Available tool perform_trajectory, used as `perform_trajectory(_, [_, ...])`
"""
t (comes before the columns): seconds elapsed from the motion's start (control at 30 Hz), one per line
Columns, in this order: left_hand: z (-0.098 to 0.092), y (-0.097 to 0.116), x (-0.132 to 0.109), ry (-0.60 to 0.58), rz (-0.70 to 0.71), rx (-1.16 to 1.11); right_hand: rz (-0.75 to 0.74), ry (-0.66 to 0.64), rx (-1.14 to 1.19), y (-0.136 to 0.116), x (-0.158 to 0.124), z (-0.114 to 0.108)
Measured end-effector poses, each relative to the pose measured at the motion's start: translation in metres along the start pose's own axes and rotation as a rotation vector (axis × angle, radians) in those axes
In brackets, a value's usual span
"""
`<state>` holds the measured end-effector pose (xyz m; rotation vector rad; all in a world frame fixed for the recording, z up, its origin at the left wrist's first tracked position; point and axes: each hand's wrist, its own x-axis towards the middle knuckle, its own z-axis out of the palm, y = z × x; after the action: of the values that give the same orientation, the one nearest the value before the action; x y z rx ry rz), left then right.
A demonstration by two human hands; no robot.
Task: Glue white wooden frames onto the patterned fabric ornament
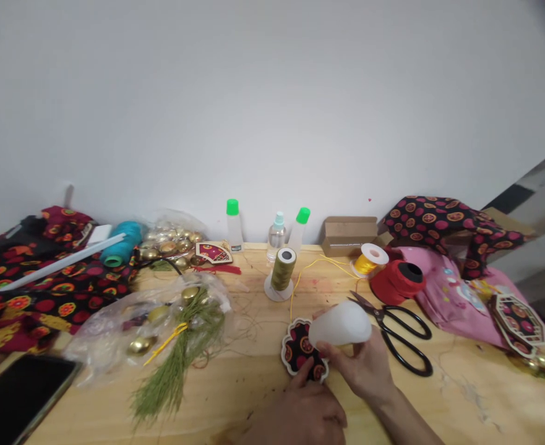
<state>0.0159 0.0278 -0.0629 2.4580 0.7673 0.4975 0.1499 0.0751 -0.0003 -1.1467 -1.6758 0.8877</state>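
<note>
A translucent white bottle (341,324) is gripped in my right hand (367,364), tilted with its lower-left end over a scalloped piece (299,346). That piece has a pale rim and dark patterned fabric, and lies flat on the table. My left hand (304,408) reaches in from below, its index finger pressed on the fabric and its other fingers curled. Whether those curled fingers hold anything is hidden. Black-handled scissors (404,337) lie just right of my right hand. An olive thread spool (283,272) stands behind the scalloped piece.
Green-capped bottles (234,228), a clear bottle (276,238) and a brown box (350,236) line the wall. Yellow (365,262) and red spools (395,281) stand right. Left are an olive tassel (172,371), bagged gold bells (142,344), patterned fabric (63,296) and a phone (21,395).
</note>
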Motion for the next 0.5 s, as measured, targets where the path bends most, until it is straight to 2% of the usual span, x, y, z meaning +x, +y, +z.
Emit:
perform_trajectory(0.2, [0.006,-0.001,0.000,-0.002,-0.061,-0.026,-0.007,-0.017,-0.005,-0.003,0.000,-0.001])
perform_trajectory(0.5, [-0.007,0.004,-0.001,-0.048,-0.046,-0.047,0.036,0.065,0.073,-0.006,-0.001,0.000])
